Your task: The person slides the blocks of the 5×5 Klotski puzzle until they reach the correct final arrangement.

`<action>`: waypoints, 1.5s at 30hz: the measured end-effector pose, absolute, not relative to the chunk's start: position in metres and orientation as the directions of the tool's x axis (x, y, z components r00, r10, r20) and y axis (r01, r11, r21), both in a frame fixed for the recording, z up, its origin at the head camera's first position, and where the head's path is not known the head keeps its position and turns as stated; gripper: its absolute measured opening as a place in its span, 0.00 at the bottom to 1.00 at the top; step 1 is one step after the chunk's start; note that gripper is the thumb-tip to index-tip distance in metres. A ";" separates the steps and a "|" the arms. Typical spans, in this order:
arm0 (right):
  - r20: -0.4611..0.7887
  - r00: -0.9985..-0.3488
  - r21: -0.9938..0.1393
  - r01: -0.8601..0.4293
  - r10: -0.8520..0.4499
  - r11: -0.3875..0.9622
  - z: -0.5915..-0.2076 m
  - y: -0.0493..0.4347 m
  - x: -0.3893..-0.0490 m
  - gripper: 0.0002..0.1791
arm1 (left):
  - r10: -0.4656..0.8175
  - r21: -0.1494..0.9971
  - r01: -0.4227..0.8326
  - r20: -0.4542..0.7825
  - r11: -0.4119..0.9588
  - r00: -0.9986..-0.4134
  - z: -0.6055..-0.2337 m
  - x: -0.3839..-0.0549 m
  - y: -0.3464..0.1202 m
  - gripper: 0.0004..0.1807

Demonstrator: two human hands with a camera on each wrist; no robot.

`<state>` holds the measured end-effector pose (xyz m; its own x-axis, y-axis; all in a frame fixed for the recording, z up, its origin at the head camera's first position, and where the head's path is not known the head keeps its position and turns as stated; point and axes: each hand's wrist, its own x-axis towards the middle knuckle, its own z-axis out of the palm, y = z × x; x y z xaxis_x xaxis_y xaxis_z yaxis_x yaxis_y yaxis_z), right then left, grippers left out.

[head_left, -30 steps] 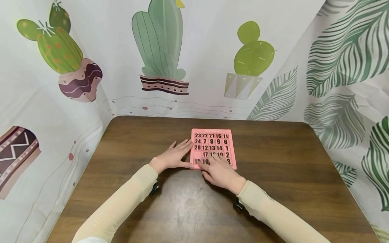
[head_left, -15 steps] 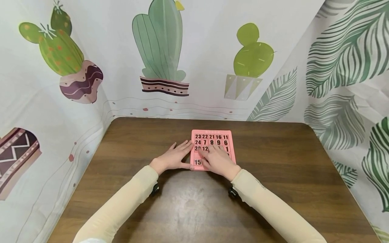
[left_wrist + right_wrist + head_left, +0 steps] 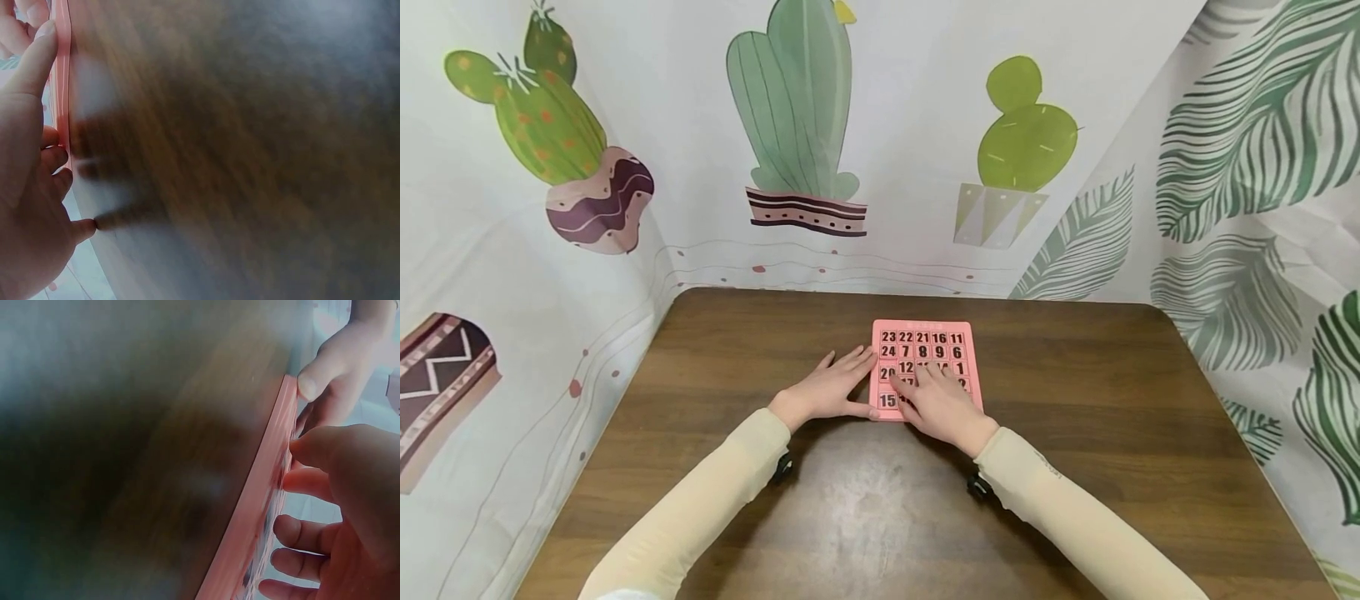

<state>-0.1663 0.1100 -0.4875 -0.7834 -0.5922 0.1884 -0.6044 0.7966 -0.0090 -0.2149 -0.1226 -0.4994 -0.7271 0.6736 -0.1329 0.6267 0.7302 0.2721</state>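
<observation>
A pink sliding number puzzle (image 3: 925, 325) lies flat on the table. My left hand (image 3: 831, 390) is spread along its left side, fingertips on the edge and thumb at the lower left corner; in the left wrist view the thumb (image 3: 34, 62) runs along the pink frame (image 3: 63, 81). Over the lower middle of the puzzle lies my right hand (image 3: 942, 404), its index fingertip at the tile 20 (image 3: 886, 373). That tile sits between the third and fourth rows. Several tiles under the right hand are hidden. The right wrist view shows that hand's fingers (image 3: 300, 534) slightly bent above the tiles.
The brown wooden table (image 3: 1075, 400) extends around the puzzle. Behind and beside it hangs a white cloth (image 3: 910, 167) printed with cacti and leaves. Long cream sleeves (image 3: 707, 500) cover both forearms, with a dark device (image 3: 978, 486) under the right wrist.
My right hand moved up from the lower rows to the tile 20, then slightly back down. The tile 20 has slid partway down into the gap beneath it. My left hand stayed in place.
</observation>
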 end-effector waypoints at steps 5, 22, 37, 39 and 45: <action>0.213 -0.761 -0.016 -0.630 -0.613 0.776 -0.485 0.108 -0.158 0.22 | 0.663 0.267 0.618 -0.127 0.739 -0.738 -0.498 -0.216 -0.124 0.58; 0.146 -0.815 -0.103 -0.577 -0.561 0.811 -0.481 0.105 -0.188 0.23 | 0.654 0.252 0.612 -0.138 0.750 -0.744 -0.503 -0.212 -0.124 0.58; 0.039 -0.865 -0.119 -0.501 -0.500 0.857 -0.479 0.105 -0.209 0.25 | 0.658 0.245 0.618 -0.143 0.747 -0.739 -0.500 -0.212 -0.121 0.59; 0.033 -0.866 -0.117 -0.499 -0.499 0.859 -0.480 0.105 -0.210 0.25 | 0.659 0.247 0.618 -0.141 0.746 -0.739 -0.500 -0.212 -0.121 0.59; 0.043 -0.853 -0.097 -0.522 -0.520 0.847 -0.481 0.105 -0.207 0.24 | 0.651 0.250 0.607 -0.156 0.754 -0.743 -0.500 -0.211 -0.122 0.58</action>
